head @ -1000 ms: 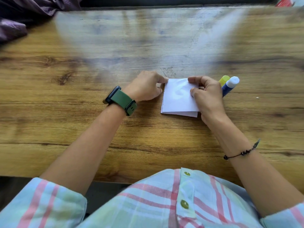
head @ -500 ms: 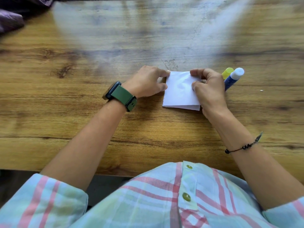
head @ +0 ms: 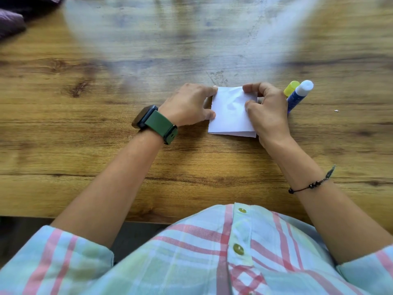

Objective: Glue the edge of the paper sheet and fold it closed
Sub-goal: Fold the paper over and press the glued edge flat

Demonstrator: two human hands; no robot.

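Observation:
A small folded white paper sheet [head: 230, 116] lies on the wooden table [head: 106, 135], its folded edge toward me. My left hand [head: 189, 105], with a green watch on the wrist, pinches the paper's left edge between thumb and fingers. Along the right edge, my right hand [head: 266, 109] presses and grips the sheet with fingertips on top. A blue glue stick [head: 298, 95] with a white tip lies just right of my right hand, and its yellow cap [head: 291, 88] sits beside it.
A purple cloth [head: 10, 22] lies at the table's far left corner. A tiny white scrap [head: 336, 110] rests to the right of the glue stick. The table's near edge runs just in front of my checked shirt.
The view has shifted slightly, so the hands and paper sit higher in the frame. Both hands stay on the paper's edges, with fingers adjusted a little along them.

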